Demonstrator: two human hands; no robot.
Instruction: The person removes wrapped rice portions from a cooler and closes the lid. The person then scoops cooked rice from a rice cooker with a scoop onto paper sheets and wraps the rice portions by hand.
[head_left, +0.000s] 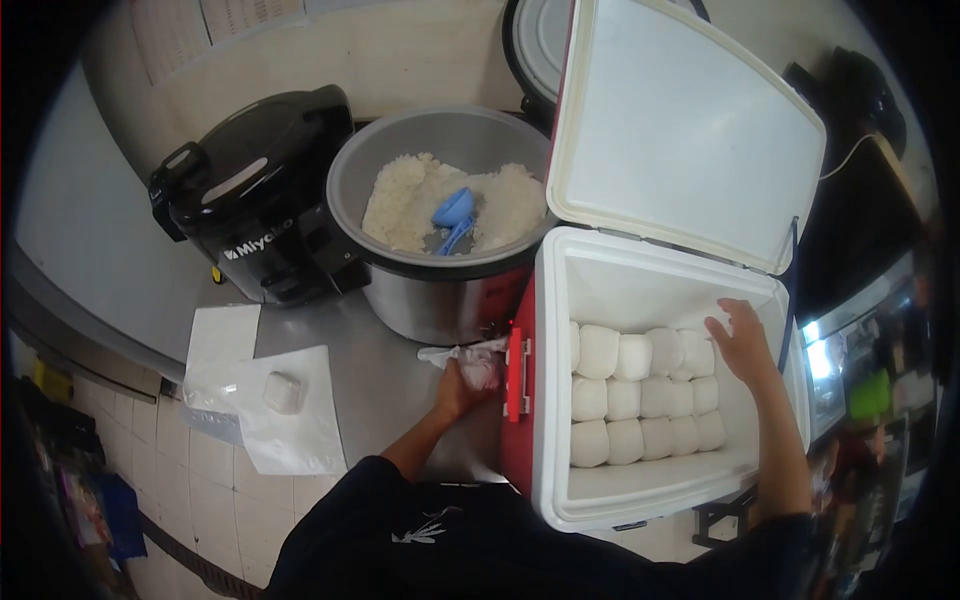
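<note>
My left hand point(460, 388) is closed around a crumpled white and pinkish cloth point(482, 366) on the metal counter, against the left side of the cooler box. My right hand point(742, 345) is open, its fingers apart, at the right inside of the cooler and just right of the white bundles, holding nothing. The red and white cooler box point(552, 400) stands with its lid point(690, 130) raised. Inside it, rounded white wrapped bundles point(656, 397) lie packed in rows, with some room to their right.
Behind the counter point(390, 365) edge, a large rice pot point(440, 290) holds white rice point(405, 200) and a blue scoop point(453, 208). A black Miyako cooker point(255, 190) stands left. One small wrapped bundle point(283, 393) rests on white sheets point(290, 440) at the counter's left.
</note>
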